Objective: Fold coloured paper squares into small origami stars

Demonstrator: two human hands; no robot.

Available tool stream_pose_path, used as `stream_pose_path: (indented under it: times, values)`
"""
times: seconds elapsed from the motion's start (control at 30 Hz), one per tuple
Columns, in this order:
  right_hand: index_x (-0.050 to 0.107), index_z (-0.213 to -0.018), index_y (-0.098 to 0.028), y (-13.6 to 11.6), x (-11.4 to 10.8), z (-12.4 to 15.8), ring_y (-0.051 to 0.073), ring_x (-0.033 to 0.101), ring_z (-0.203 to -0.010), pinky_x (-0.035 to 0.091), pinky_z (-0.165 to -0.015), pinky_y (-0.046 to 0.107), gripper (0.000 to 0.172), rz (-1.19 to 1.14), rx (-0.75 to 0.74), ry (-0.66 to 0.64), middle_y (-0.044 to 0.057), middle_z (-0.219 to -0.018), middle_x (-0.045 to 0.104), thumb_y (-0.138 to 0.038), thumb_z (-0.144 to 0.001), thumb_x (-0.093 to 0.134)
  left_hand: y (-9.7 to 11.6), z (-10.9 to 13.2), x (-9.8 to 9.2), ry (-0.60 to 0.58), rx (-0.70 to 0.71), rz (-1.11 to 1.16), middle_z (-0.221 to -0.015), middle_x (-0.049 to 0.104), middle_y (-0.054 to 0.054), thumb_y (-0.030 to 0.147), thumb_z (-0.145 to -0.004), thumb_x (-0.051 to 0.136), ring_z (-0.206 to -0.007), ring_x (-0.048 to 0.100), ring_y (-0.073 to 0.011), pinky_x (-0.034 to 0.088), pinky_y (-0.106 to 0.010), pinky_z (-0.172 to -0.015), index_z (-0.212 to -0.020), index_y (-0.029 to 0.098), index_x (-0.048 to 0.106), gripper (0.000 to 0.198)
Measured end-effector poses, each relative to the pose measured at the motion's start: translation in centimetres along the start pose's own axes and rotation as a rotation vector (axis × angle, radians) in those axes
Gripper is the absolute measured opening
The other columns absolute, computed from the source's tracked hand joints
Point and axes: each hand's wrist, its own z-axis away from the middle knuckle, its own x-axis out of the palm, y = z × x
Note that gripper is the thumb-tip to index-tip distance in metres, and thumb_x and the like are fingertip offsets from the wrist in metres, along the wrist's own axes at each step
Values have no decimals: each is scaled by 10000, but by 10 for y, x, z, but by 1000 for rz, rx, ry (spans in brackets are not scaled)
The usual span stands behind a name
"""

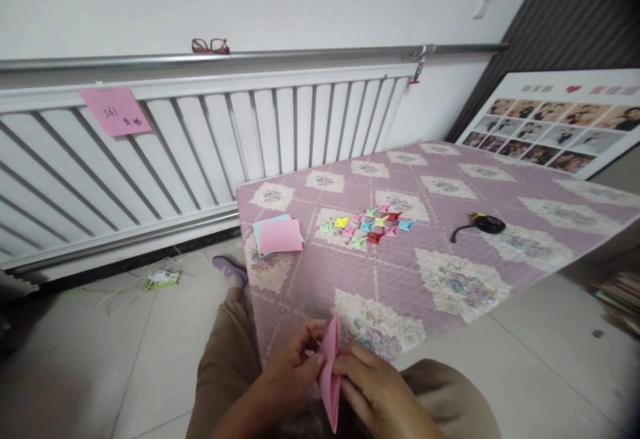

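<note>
Between my two hands, at the table's near edge, stands a folded sheet of pink paper (330, 372), seen nearly edge-on with its layers slightly apart. My left hand (300, 366) pinches it from the left, thumb against the paper. From the right, my right hand (373, 386) grips the other side, its fingers partly hidden by the fold. Farther up on the tablecloth lie several small folded paper pieces (370, 224) in pink, red, yellow, green and blue, grouped in rows. To their left is a stack of square paper sheets (281, 235), pink on top with blue beneath.
A floral purple tablecloth (320, 279) covers the table. A black and yellow tape measure-like object (487, 223) with a strap lies right. Behind are a white radiator (240, 132), a pipe (325, 58) carrying glasses (211, 46), and a photo board (550, 126). Cables (163, 279) lie on the floor.
</note>
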Motion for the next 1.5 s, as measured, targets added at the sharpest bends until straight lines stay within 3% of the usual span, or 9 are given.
stream_pose_path:
  times: [0.1, 0.27, 0.43, 0.57, 0.7, 0.83, 1.1, 1.27, 1.5]
  values:
    - [639, -954, -245, 0, -8, -4, 162, 610, -879, 484, -754, 252, 244, 68, -15, -1, 37, -927, 645, -102, -854, 468, 10, -5, -1, 69, 82, -330, -1047, 599, -56, 177, -802, 574, -914, 529, -184, 411, -288, -776, -1132, 219, 582, 333]
    - [630, -907, -226, 6, -14, -10, 159, 612, -830, 477, -709, 233, 203, 242, -85, 51, 33, -911, 658, -110, -839, 478, 28, -15, -1, -33, 155, -482, -904, 619, -27, 124, -819, 488, -839, 544, -164, 408, -281, -780, -959, 201, 638, 219]
    - [605, -902, -226, 16, -12, -12, 160, 600, -749, 458, -678, 247, 119, 450, -176, 120, 14, -852, 649, -149, -850, 532, 29, -26, 1, -47, 42, -243, -816, 590, -10, 271, -836, 550, -736, 521, -145, 409, -262, -683, -953, 179, 610, 160]
    - [592, -928, -221, 19, -14, -13, 170, 588, -740, 444, -668, 262, 122, 547, -210, 141, 18, -838, 637, -145, -876, 512, 28, -33, 0, -75, -55, 54, -763, 565, 10, 373, -708, 714, -639, 475, -114, 368, -236, -602, -928, 173, 578, 327]
    - [583, -880, -211, 18, -19, -16, 163, 574, -695, 431, -638, 261, 169, 605, -243, 147, 16, -779, 621, -175, -934, 426, 40, -36, -1, -96, -81, 34, -782, 587, -6, 300, -681, 731, -683, 501, -126, 375, -251, -650, -882, 162, 581, 286]
    - [585, -949, -221, 23, -20, -17, 163, 579, -724, 443, -674, 267, 164, 605, -259, 137, 18, -802, 626, -184, -937, 426, 48, -38, -2, -45, -50, -57, -796, 585, -9, 183, -739, 609, -699, 506, -129, 379, -253, -665, -885, 163, 589, 149]
    - [594, -923, -237, 32, -21, -18, 164, 601, -776, 476, -712, 256, 112, 503, -189, 91, 10, -869, 633, -167, -880, 517, 50, -33, -12, 81, 42, -450, -827, 591, 2, 45, -749, 452, -738, 519, -153, 394, -265, -709, -1193, 208, 527, 479]
    - [608, -889, -238, 22, -27, -22, 166, 617, -814, 490, -707, 241, 113, 347, -107, 61, 11, -904, 638, -175, -874, 516, 54, -30, -20, 28, 162, -620, -1115, 609, -62, 1, -701, 436, -963, 550, -202, 398, -311, -871, -1157, 226, 591, 531]
    - [610, -881, -233, 19, -29, -21, 172, 616, -807, 503, -710, 255, 132, 319, -106, 69, 22, -900, 647, -181, -897, 490, 67, -30, -23, -77, 172, -688, -934, 642, -57, 19, -756, 424, -852, 589, -174, 426, -262, -772, -905, 194, 695, 355]
